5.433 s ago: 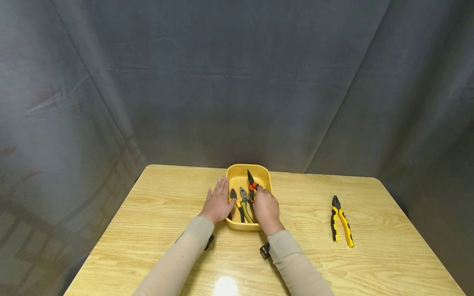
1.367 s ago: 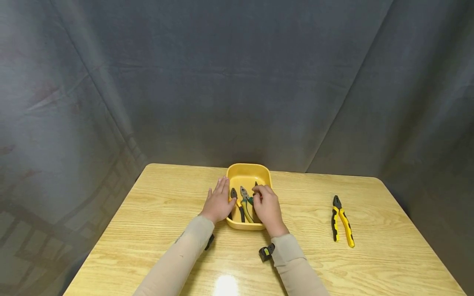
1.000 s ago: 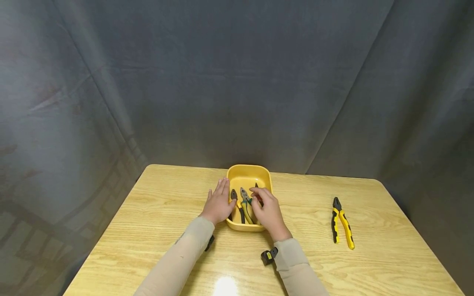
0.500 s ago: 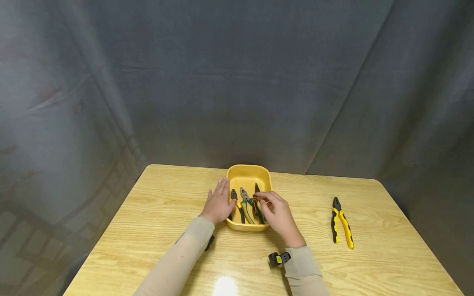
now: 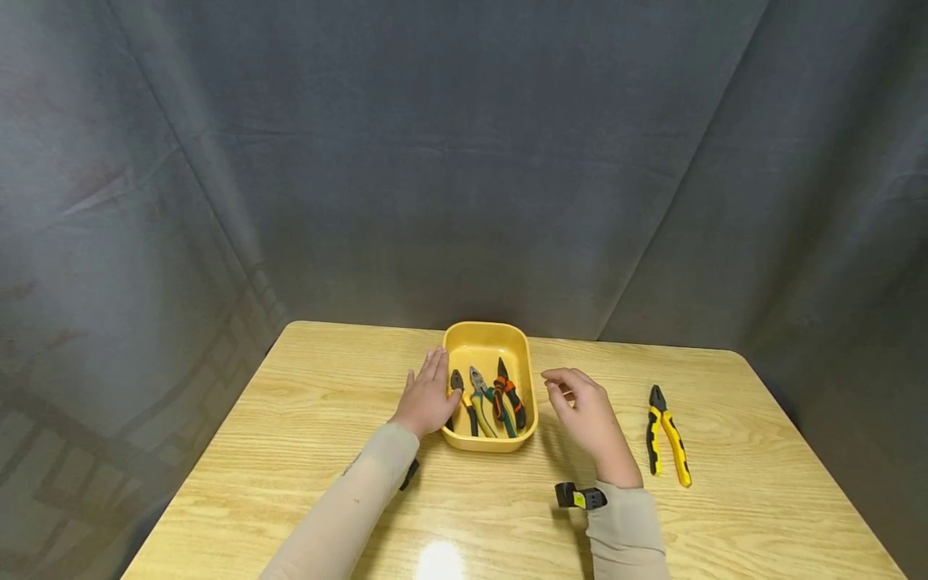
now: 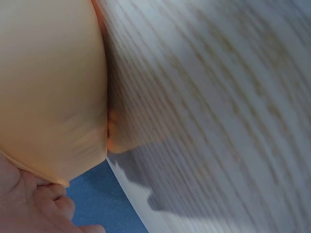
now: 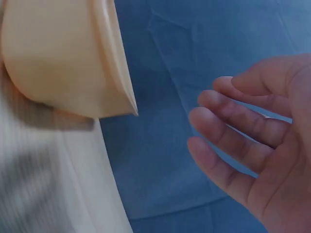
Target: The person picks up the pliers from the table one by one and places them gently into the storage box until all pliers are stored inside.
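1. Clock directions here take the person's head view, with twelve o'clock away from the body. The step in hand seems to be the laying-out of pliers in a yellow tray [image 5: 487, 445]: three pairs lie inside it and a fourth is outside.
2. The right hand [image 5: 589, 409] hovers apart from the tray, between three and four o'clock of it, fingers loosely bent and holding nothing.
3. The left hand [image 5: 426, 396] lies at the tray's nine o'clock side, fingers straight along the rim and thumb reaching over the inside; it seems to steady the tray rather than clench it.
4. If the loose black-and-yellow pliers [image 5: 675, 439] are wanted next, the move calls for the right hand to reach on toward four o'clock, close round both handles and lift. They lie on the table [image 5: 239, 491], well apart from the tray, heads toward twelve and handles spread toward five.
5. Inside, nearest nine o'clock, are the dark-headed pliers [image 5: 467, 401] with orange-and-black handles, partly hidden by the thumb.
6. Centrally lie the grey-headed pliers [image 5: 478, 402], with yellow-and-teal handles spread.
7. Toward three o'clock, the long-nosed pliers [image 5: 502, 382], black with orange-red bands, appear to overlap one teal handle.
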